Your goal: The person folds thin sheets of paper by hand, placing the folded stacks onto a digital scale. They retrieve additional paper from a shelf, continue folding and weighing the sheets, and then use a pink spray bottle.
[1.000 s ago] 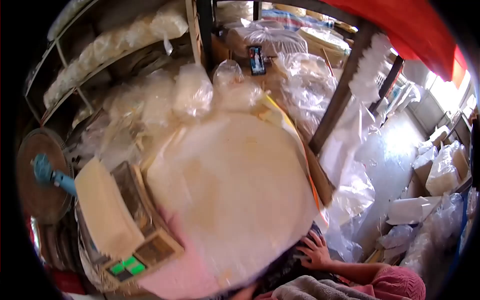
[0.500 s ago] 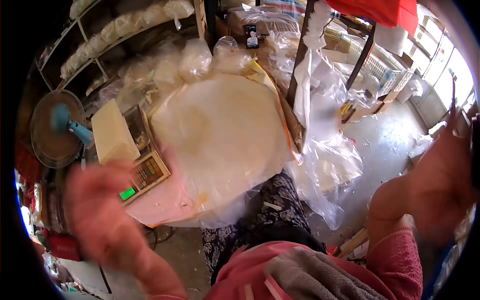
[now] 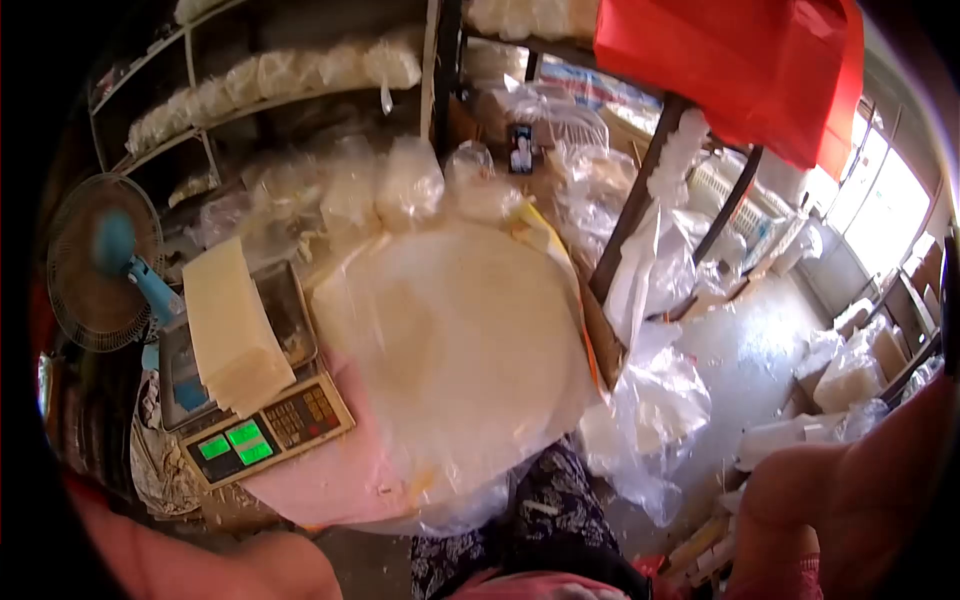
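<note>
Both my hands are outside the picture; only bare arms show. My left forearm [image 3: 150, 550] crosses the lower left corner, and my right arm [image 3: 800, 490] bends up past the right edge. A stack of thin, pale yellow rectangular sheets [image 3: 230, 335] lies on the metal pan of a digital scale [image 3: 325, 400], whose green displays are lit. Neither arm touches the stack or the scale. Beside the scale, a plastic-covered, roundish cream-coloured surface [image 3: 470, 330] spreads in front of me, with a pink sheet [image 3: 330, 480] at its near left.
A fan [image 3: 105, 262] stands left of the scale. Filled clear bags [image 3: 410, 178] line the back, below shelves of more bags [image 3: 270, 78]. A phone [image 3: 521, 148] stands at the back. Red cloth [image 3: 740, 70] hangs upper right, near a dark post [image 3: 640, 195] and plastic wrapping [image 3: 650, 420].
My left hand has moved from beside the scale out of view, and my right hand has left past the right edge. The view has tilted up; the stack stays on the scale.
</note>
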### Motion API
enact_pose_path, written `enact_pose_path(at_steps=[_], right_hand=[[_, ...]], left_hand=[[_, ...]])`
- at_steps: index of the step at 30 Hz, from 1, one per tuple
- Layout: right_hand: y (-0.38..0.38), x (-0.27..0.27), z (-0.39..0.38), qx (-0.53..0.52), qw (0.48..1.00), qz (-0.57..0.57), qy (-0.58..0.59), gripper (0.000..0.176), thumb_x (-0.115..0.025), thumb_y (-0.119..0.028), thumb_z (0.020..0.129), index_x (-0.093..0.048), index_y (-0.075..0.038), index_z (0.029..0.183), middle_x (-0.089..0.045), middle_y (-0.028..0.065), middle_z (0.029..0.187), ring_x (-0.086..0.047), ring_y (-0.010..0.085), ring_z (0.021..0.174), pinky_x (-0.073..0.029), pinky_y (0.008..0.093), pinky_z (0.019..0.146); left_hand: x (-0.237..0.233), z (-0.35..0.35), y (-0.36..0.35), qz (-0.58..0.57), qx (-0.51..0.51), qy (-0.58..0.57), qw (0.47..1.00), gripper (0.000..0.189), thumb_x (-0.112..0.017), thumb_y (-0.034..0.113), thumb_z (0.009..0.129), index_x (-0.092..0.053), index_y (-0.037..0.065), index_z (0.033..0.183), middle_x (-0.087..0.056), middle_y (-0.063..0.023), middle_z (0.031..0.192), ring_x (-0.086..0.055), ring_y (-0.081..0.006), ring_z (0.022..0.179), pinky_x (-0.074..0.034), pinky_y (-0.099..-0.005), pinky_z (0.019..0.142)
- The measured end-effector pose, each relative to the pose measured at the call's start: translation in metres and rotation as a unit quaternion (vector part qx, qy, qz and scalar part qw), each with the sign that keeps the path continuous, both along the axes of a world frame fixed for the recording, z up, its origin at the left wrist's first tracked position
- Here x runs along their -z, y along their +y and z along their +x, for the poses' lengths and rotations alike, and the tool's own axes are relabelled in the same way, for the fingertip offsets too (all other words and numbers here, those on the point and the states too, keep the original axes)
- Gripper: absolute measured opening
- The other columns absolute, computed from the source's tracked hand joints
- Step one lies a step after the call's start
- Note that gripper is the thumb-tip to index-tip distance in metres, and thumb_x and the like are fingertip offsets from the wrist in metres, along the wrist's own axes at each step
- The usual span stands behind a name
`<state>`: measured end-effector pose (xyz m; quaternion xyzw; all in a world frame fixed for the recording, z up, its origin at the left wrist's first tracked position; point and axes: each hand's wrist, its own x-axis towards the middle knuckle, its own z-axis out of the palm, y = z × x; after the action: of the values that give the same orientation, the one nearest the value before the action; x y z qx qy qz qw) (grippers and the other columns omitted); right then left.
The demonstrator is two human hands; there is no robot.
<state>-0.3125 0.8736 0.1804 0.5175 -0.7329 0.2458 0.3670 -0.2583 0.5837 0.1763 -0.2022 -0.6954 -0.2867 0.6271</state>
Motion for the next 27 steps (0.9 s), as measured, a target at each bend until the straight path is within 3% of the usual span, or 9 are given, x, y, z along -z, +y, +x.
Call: enact_pose_path(at_steps=[7,11,13,14,16,19,22,25,27], right_hand=[[-0.018,-0.011,0.017,-0.016,0.997,-0.065,0.030,0.024,-0.054,-0.005,0.087,-0.058,0.002,0.110,-0.060,0.0182,0.113,-0.056,0.0288,0.108,-0.039,0.0394,0.097],[-0.003,0.019,0.021,-0.017,0.988,-0.155,0.012,0.024,-0.053,-0.005,0.089,-0.057,0.002,0.111,-0.060,0.0191,0.114,-0.055,0.0303,0.110,-0.038,0.0408,0.099],[0.016,0.070,-0.005,0.058,0.976,-0.191,-0.086,0.023,-0.052,-0.005,0.089,-0.057,0.003,0.111,-0.059,0.0196,0.115,-0.055,0.0310,0.110,-0.037,0.0414,0.100],[0.031,0.105,-0.026,0.111,0.961,-0.203,-0.148,0.026,-0.052,0.001,0.087,-0.059,-0.001,0.112,-0.062,0.0156,0.110,-0.056,0.0265,0.108,-0.038,0.0361,0.098],[0.097,0.194,-0.061,0.268,0.899,-0.173,-0.301,0.024,-0.054,0.001,0.086,-0.062,-0.001,0.108,-0.066,0.0111,0.101,-0.062,0.0191,0.097,-0.045,0.0294,0.086],[0.204,0.325,-0.100,0.321,0.805,-0.259,-0.426,0.020,-0.055,0.000,0.085,-0.064,-0.001,0.103,-0.068,0.0108,0.089,-0.065,0.0163,0.082,-0.050,0.0266,0.073],[0.245,0.395,-0.111,0.393,0.742,-0.200,-0.504,0.018,-0.056,0.000,0.083,-0.065,-0.001,0.099,-0.069,0.0105,0.085,-0.066,0.0162,0.080,-0.050,0.0274,0.073],[0.264,0.485,-0.125,0.428,0.705,-0.093,-0.558,0.022,-0.055,-0.009,0.087,-0.062,0.001,0.106,-0.068,0.0103,0.094,-0.064,0.0206,0.088,-0.050,0.0312,0.078],[0.236,0.530,-0.130,0.510,0.676,-0.145,-0.511,0.027,-0.057,-0.010,0.082,-0.063,-0.004,0.108,-0.067,0.0180,0.097,-0.064,0.0311,0.091,-0.050,0.0372,0.079]], left_hand=[[0.001,0.009,-0.010,0.050,0.032,0.077,0.995,0.030,-0.052,0.026,0.087,-0.055,-0.002,0.098,-0.054,-0.0169,0.099,-0.053,-0.0297,0.098,-0.044,-0.0431,0.089],[0.050,0.005,0.006,0.121,0.088,0.037,0.988,0.028,-0.053,0.023,0.087,-0.055,-0.001,0.101,-0.054,-0.0155,0.097,-0.053,-0.0292,0.098,-0.044,-0.0429,0.090],[0.106,-0.013,0.021,0.133,0.130,-0.108,0.977,0.024,-0.055,0.014,0.086,-0.056,0.000,0.106,-0.057,-0.0156,0.101,-0.055,-0.0281,0.099,-0.044,-0.0404,0.090],[0.131,-0.024,0.032,0.129,0.152,-0.191,0.961,0.025,-0.058,0.005,0.085,-0.057,0.002,0.110,-0.060,-0.0161,0.105,-0.057,-0.0272,0.100,-0.044,-0.0379,0.091],[0.168,-0.045,0.046,0.112,0.162,-0.402,0.894,0.027,-0.056,0.007,0.087,-0.057,0.002,0.114,-0.060,-0.0148,0.110,-0.057,-0.0272,0.103,-0.044,-0.0360,0.091],[0.227,-0.076,0.061,0.001,0.127,-0.462,0.878,0.026,-0.056,0.008,0.087,-0.058,0.001,0.113,-0.060,-0.0139,0.113,-0.057,-0.0276,0.105,-0.044,-0.0347,0.091],[0.259,-0.104,0.079,-0.012,0.119,-0.512,0.851,0.026,-0.056,0.007,0.086,-0.059,0.001,0.112,-0.061,-0.0151,0.113,-0.057,-0.0269,0.108,-0.044,-0.0347,0.093],[0.272,-0.119,0.104,-0.061,0.141,-0.523,0.838,0.028,-0.055,0.002,0.083,-0.059,0.003,0.111,-0.060,-0.0139,0.114,-0.057,-0.0295,0.106,-0.045,-0.0361,0.092],[0.274,-0.122,0.139,-0.079,0.240,-0.520,0.816,0.033,-0.052,-0.004,0.079,-0.059,0.002,0.111,-0.060,-0.0139,0.113,-0.057,-0.0304,0.106,-0.046,-0.0370,0.092]])
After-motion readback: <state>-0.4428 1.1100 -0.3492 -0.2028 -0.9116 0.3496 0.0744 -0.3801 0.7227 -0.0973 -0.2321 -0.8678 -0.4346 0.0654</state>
